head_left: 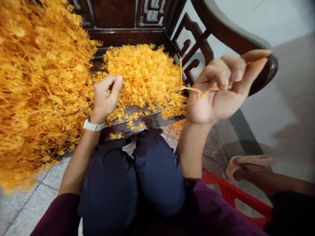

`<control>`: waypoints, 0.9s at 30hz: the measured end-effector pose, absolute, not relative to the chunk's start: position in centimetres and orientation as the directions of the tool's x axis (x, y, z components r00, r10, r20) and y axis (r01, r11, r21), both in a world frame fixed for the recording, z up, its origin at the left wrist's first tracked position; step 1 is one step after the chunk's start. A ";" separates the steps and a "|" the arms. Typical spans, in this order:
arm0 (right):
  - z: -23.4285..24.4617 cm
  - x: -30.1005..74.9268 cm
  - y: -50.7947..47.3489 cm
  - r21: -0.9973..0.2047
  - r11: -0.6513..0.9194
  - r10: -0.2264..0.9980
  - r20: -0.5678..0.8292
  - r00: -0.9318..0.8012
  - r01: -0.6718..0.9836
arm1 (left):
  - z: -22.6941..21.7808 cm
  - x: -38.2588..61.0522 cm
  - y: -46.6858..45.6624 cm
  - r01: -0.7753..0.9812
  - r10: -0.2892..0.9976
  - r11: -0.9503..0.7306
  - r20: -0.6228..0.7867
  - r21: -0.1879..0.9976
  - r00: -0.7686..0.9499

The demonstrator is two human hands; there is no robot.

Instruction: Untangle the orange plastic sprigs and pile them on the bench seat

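Observation:
My right hand point(219, 87) is raised at the right, its fingers curled round the thin stem of a yellow plastic flower spray point(169, 105). The branched stem runs left across the palm to flower heads beside the pile. My left hand point(105, 96), with a white band on the wrist, is closed, thumb against the bent fingers; whatever it may pinch is too small to tell. It is in front of a heap of loose yellow plastic flower pieces point(137, 75) on the dark wooden bench point(157, 120).
A tall mass of yellow branched flower sprays point(44, 85) fills the left side. The bench's carved armrest point(236, 36) curves behind my right hand. More yellow pieces point(176, 127) are on the floor below. At lower right are a red plastic stool point(233, 190) and another person's foot point(237, 168).

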State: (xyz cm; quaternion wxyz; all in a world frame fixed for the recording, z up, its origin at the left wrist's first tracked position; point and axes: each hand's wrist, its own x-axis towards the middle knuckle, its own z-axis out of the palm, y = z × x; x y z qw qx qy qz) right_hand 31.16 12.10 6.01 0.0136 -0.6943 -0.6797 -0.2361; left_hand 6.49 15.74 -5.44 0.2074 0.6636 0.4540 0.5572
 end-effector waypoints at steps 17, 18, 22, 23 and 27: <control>2.0 30.2 13.7 -0.184 0.039 0.982 0.186 0.004 -0.982 | -8.9 5.1 9.3 0.515 0.517 -0.852 -0.003 0.090 0.856; 2.0 30.0 13.6 -0.210 0.024 0.982 0.186 -0.016 -0.977 | -8.8 5.5 9.8 0.545 0.544 -0.835 -0.032 0.075 0.838; 2.6 30.1 13.3 -0.278 -0.019 0.989 0.134 -0.058 -0.960 | -8.0 6.5 11.9 0.718 0.715 -0.695 -0.082 0.020 0.694; 2.9 30.3 13.2 -0.300 -0.019 0.994 0.096 -0.050 -0.954 | -7.9 6.6 12.4 0.747 0.744 -0.664 -0.073 0.018 0.664; 3.9 31.2 12.7 -0.356 -0.050 0.999 -0.003 -0.052 -0.933 | -7.3 6.6 13.4 0.814 0.824 -0.567 0.064 0.127 0.563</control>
